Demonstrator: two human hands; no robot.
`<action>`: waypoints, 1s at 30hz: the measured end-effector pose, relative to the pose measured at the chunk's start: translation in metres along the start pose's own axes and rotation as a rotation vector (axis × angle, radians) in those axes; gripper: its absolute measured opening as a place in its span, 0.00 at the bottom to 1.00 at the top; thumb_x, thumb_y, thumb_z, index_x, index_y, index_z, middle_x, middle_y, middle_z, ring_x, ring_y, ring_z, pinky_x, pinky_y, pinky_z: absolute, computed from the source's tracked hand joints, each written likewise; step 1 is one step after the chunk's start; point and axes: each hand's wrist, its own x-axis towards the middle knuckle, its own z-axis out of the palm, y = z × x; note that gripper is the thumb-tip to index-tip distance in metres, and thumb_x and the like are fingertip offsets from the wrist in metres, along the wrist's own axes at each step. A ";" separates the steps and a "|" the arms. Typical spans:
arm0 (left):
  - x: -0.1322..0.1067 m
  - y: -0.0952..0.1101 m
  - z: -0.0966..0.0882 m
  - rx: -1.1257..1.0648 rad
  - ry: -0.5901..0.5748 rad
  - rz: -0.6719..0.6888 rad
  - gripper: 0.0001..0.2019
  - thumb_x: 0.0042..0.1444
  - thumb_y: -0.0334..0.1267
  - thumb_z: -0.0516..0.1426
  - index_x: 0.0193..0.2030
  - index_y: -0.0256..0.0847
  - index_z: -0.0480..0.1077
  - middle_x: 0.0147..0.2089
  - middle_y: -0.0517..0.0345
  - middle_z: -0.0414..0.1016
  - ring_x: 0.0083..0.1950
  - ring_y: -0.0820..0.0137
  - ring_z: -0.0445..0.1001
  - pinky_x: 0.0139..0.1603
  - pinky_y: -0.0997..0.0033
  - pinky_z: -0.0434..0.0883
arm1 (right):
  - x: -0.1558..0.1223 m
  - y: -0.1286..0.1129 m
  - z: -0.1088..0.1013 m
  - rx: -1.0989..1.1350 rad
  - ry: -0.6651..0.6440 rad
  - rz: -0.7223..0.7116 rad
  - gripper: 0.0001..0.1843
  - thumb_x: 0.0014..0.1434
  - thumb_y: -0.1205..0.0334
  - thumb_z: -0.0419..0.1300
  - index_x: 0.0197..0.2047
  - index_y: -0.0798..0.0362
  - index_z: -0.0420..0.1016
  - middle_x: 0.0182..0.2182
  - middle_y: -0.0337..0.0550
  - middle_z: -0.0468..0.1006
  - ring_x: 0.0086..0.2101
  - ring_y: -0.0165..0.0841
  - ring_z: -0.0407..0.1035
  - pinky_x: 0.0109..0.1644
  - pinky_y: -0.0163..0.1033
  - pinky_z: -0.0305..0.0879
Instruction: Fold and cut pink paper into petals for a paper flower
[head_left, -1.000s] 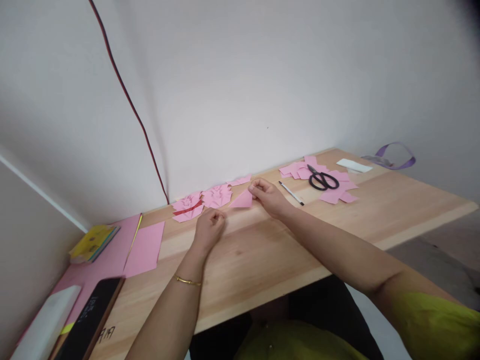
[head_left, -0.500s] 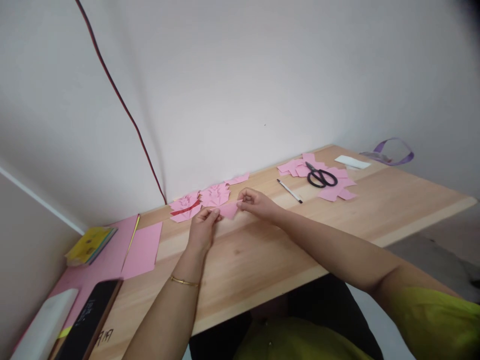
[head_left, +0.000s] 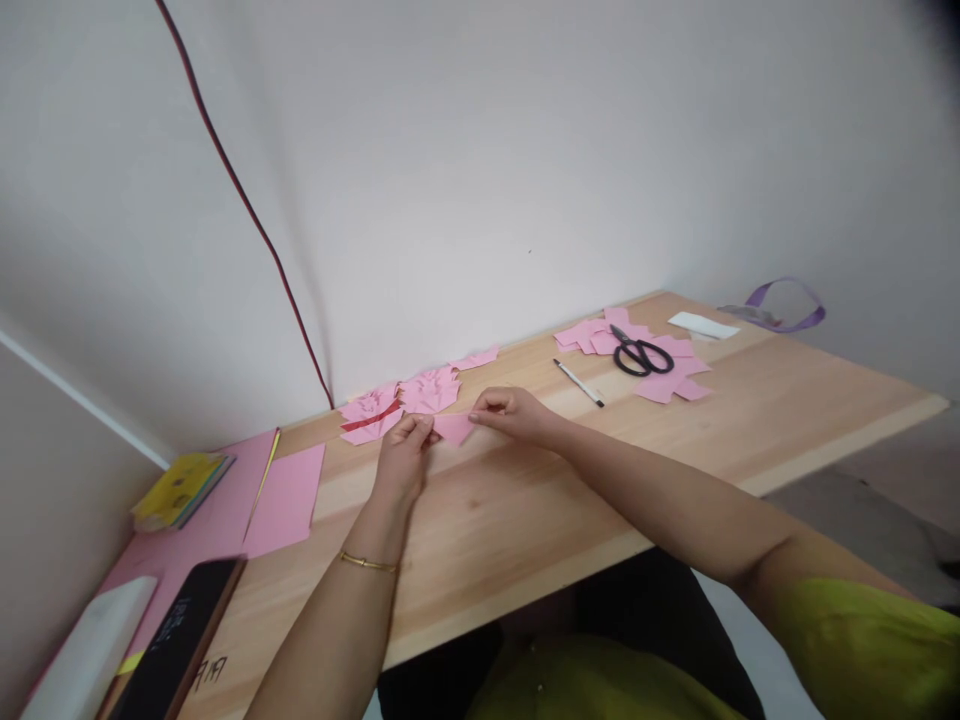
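A small piece of pink paper [head_left: 453, 428] is stretched between my two hands, low over the wooden table [head_left: 517, 530]. My left hand [head_left: 406, 450] pinches its left end between thumb and fingers. On the other side, my right hand [head_left: 512, 413] grips the right end the same way. The paper tapers downward, its upper edge running straight from hand to hand. Just behind my left hand lie crinkled pink paper cutouts [head_left: 429, 389], with a red strip [head_left: 373, 416] across some of them.
Black-handled scissors [head_left: 641, 355] rest on pink cutouts [head_left: 679, 385] at the right, near a white pen [head_left: 579, 382] and a white strip [head_left: 703, 325]. Left are pink sheets [head_left: 289, 500], a yellow packet [head_left: 180, 490] and a dark box [head_left: 184, 635]. Behind stands a wall.
My right hand has come slightly left and down, closer to my left hand. The pink paper has shifted a little down with it. Both hands keep their pinch.
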 end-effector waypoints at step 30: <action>-0.002 0.009 -0.004 0.531 0.138 0.309 0.06 0.52 0.40 0.57 0.32 0.41 0.72 0.31 0.58 0.72 0.33 0.71 0.69 0.38 0.71 0.65 | 0.001 0.022 -0.002 -0.411 -0.025 0.068 0.12 0.53 0.58 0.58 0.22 0.55 0.67 0.26 0.42 0.71 0.31 0.31 0.63 0.35 0.35 0.55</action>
